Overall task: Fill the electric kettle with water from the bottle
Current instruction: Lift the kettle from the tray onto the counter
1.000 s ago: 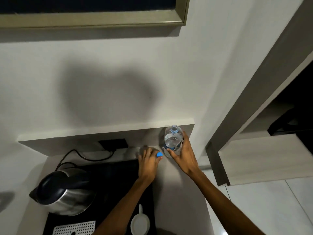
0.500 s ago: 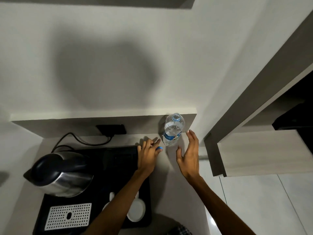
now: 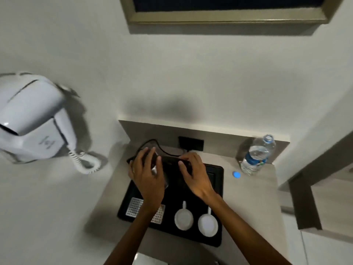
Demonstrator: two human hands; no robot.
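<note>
Both hands on the dark-lidded, steel-bodied electric kettle [image 3: 168, 167], which sits at the back of a black rectangular tray [image 3: 216, 175] on the grey countertop [image 3: 252, 197]. Left hand [image 3: 147, 173] wraps the kettle's left side, fingers curled over the top and clasping it. Right hand [image 3: 194, 173] lies over the kettle's right side, fingers bent down onto the dark lid; contact is clear, but whether it clamps or only rests cannot be told. Kettle mostly hidden under the hands; image blurred.

Clear plastic water bottle with a blue label [image 3: 257, 155] stands upright at the counter's back right corner, uncapped, well apart from both hands. Its small round blue cap [image 3: 236, 174] lies flat on the counter between bottle and tray, just beside the bottle's base.

Front of tray: a white perforated rectangular grid [image 3: 134, 206], partly covered by the left forearm, and two white cups [image 3: 195, 221] side by side. A black cord [image 3: 162, 146] runs from behind the kettle to a dark wall socket [image 3: 191, 143]. On the wall at left, a white wall-mounted hair dryer with a coiled cord [image 3: 32, 119].
</note>
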